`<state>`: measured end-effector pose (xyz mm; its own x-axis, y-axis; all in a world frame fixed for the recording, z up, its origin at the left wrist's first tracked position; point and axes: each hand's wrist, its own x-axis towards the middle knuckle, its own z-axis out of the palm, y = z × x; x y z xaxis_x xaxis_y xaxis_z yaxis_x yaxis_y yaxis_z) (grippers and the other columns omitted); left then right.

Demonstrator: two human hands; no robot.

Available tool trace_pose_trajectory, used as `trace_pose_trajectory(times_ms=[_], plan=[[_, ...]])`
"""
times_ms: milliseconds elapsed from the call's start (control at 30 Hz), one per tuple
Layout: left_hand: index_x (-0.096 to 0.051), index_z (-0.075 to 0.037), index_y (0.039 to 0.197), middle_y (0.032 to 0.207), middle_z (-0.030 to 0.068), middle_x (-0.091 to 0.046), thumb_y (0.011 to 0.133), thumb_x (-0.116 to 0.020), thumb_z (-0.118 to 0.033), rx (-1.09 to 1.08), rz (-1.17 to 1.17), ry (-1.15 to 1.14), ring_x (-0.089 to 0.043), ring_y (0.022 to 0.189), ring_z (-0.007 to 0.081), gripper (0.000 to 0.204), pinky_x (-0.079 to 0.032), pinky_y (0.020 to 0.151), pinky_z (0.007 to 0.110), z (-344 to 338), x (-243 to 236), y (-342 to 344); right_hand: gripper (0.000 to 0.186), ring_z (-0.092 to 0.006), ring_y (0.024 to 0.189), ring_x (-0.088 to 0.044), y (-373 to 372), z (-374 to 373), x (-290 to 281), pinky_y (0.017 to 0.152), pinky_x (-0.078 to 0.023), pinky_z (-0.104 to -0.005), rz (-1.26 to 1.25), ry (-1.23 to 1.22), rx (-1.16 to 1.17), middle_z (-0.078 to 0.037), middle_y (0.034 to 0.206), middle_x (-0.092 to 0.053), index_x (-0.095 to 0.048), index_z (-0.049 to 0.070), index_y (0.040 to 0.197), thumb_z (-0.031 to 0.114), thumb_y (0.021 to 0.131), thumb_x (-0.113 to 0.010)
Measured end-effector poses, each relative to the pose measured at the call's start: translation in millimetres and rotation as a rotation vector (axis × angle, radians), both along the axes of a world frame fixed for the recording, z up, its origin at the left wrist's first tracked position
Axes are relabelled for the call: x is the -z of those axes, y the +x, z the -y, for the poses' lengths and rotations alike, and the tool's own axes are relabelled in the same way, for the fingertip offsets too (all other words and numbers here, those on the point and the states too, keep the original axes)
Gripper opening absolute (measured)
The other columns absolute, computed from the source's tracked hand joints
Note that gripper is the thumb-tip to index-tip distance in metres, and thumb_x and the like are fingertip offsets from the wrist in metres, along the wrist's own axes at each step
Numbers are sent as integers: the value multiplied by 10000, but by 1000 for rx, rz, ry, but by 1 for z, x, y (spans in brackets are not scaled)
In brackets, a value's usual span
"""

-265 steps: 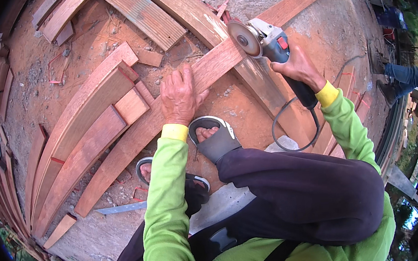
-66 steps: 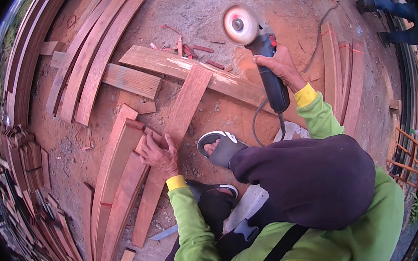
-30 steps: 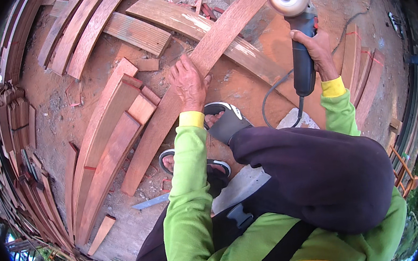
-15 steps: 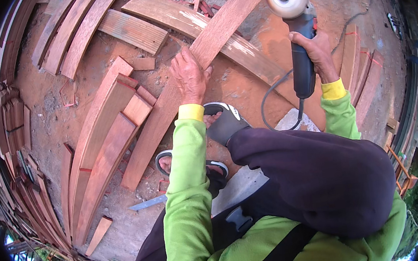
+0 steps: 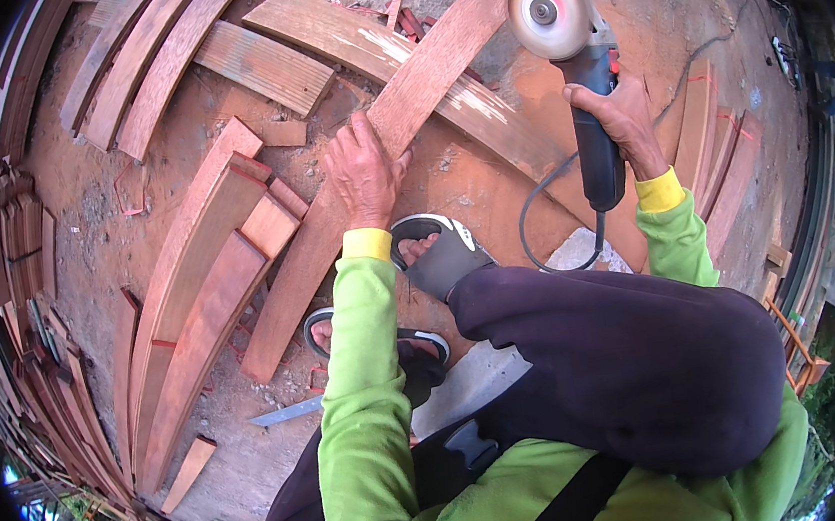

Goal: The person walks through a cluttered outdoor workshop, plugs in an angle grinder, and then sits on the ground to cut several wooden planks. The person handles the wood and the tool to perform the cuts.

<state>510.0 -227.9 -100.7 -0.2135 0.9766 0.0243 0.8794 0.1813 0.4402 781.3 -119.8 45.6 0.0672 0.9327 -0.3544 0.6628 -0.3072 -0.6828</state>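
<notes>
My right hand (image 5: 623, 125) is wrapped round the body of an angle grinder (image 5: 594, 133), its thumb across the near side. The grinder's round disc (image 5: 550, 12) faces up at me beside the far end of a long reddish wooden plank (image 5: 440, 77). Gripping that plank near its middle is my left hand (image 5: 365, 170), fingers over the far edge and the thumb on the right side. The plank slants from lower left to upper right, crossing a paint-marked board (image 5: 356, 40). From the grinder's base a dark cord (image 5: 524, 220) loops down.
Several curved planks (image 5: 206, 251) lie to the left, with more boards (image 5: 143, 71) at the far left. Short boards (image 5: 719, 151) rest at the right. Close to my sandalled foot (image 5: 442, 253) is a concrete block (image 5: 479, 375); a metal strip (image 5: 286, 412) lies nearby.
The grinder in my right hand has shifted left and slightly nearer, its disc now closer to the plank. My left hand has moved a little left and nearer along the plank.
</notes>
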Motion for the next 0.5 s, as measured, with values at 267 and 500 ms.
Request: trace_pose_trajectory(times_ms=[267, 500], plan=[[-480, -33, 1291, 1008, 121, -527, 570, -892, -309, 3, 23, 15, -526, 933, 300, 875, -414, 814, 415, 8, 0, -4, 453, -159, 720, -627, -1, -2, 6, 665, -523, -305, 56, 22, -134, -87, 846, -661, -612, -34, 1034, 208, 688, -776], [-478, -37, 1305, 1002, 122, -530, 571, -891, -319, 9, 31, 11, -525, 933, 303, 889, -414, 812, 415, 8, -2, -5, 536, -208, 738, -643, -1, -12, 2, 702, -532, -341, 213, 31, -307, -130, 841, -670, -600, -44, 1064, 260, 657, -772]])
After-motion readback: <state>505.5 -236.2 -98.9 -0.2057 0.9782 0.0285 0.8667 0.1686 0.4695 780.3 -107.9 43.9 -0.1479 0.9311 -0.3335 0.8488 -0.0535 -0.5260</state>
